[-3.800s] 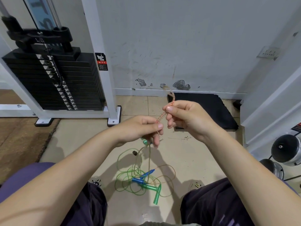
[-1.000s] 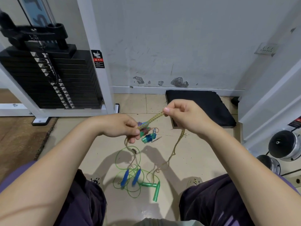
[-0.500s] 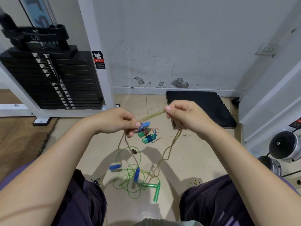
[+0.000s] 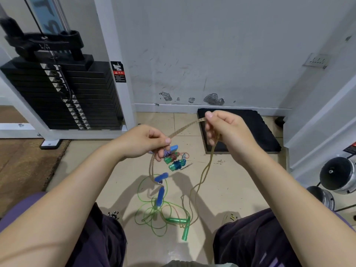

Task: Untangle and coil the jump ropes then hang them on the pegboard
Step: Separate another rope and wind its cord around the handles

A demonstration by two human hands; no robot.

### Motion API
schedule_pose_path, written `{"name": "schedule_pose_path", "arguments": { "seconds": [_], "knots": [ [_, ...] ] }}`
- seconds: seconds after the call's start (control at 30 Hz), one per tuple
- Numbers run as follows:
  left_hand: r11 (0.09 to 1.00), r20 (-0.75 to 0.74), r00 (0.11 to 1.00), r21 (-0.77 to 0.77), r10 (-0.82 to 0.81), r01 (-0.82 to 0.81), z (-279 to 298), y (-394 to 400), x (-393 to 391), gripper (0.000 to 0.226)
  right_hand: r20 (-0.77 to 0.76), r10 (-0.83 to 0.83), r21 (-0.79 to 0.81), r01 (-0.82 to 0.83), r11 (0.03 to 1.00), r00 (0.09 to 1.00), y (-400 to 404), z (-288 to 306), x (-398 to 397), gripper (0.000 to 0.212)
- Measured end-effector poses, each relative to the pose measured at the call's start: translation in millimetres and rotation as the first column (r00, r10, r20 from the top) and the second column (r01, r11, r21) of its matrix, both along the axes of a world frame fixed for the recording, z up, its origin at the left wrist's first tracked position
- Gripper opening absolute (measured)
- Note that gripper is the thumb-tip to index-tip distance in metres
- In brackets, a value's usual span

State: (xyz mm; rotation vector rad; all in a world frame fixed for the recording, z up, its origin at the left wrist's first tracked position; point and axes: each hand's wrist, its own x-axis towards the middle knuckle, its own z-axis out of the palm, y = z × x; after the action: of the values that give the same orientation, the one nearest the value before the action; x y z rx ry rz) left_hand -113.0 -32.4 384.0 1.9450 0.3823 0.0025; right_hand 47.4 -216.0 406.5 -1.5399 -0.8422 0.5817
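While the person sits low over the tiled floor [image 4: 123,176], both hands are raised in front of the knees with a tan rope [image 4: 183,128] stretched between them. The right hand [image 4: 225,130] pinches that rope at its far, upper end between thumb and forefinger, the other fingers curled around the slack that drops from the palm and trails down to the floor. The left hand [image 4: 144,141] is closed round the nearer part of the same rope, along with a small bundle of purple-and-white cord [image 4: 167,152] and a blue handle [image 4: 174,147] that pokes out to the right of its fingertips. From under this hand a loop of the tan rope hangs down.

Two more blue handles [image 4: 161,177] dangle below that loop, one above the other. On the floor between the legs lies a green rope [image 4: 152,214] in loose, overlapping coils, with its green handles [image 4: 185,231] at the near right of the pile. Farther off, just beyond the left hand, a pair of small green handles wound with dark blue cord [image 4: 176,165] rests on the tiles.

A black weight stack [image 4: 63,97] in a white frame stands at far left, a black mat [image 4: 256,130] lies against the scuffed wall [image 4: 212,54] at far right, and dumbbells [image 4: 337,176] sit at the right edge. I see nothing here that serves as a container.
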Motion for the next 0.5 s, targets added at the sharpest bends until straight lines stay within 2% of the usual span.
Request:
{"name": "schedule_pose_path", "arguments": {
  "seconds": [0.13,0.23,0.3,0.37,0.43,0.5],
  "knots": [
    [0.994,0.052,0.998,-0.099,-0.039,0.044,-1.8,-13.6,5.1,0.025,0.032,0.195,-0.191,-0.186,0.964,0.98,0.6,-3.0,-8.2,0.043],
    [0.985,0.081,0.992,-0.137,-0.093,0.104,-2.4,-22.8,7.3,0.021,0.062,0.31,-0.312,-0.276,0.909,0.949,2.4,-8.8,-17.2,0.033],
    [0.987,0.07,0.992,-0.109,-0.109,0.116,-3.1,-21.7,6.7,0.02,0.065,0.285,-0.261,-0.259,0.93,0.956,3.7,-9.3,-17.3,0.031],
    [0.993,-0.003,0.993,-0.024,-0.119,0.119,-4.9,-14.6,5.3,0.019,0.022,0.149,-0.092,-0.146,0.985,0.989,3.9,-5.4,-12.3,0.035],
    [0.99,-0.112,0.989,0.087,-0.101,0.111,-10.3,-8.2,5.2,0.023,-0.057,0.054,0.049,-0.051,0.997,0.997,1.1,1.5,-2.6,0.037],
    [0.994,-0.142,0.988,0.079,-0.059,0.071,-14.5,-8.1,6.8,0.029,-0.037,0.049,0.031,-0.048,0.998,0.998,-3.6,6.1,5.1,0.039]
  ]
}}
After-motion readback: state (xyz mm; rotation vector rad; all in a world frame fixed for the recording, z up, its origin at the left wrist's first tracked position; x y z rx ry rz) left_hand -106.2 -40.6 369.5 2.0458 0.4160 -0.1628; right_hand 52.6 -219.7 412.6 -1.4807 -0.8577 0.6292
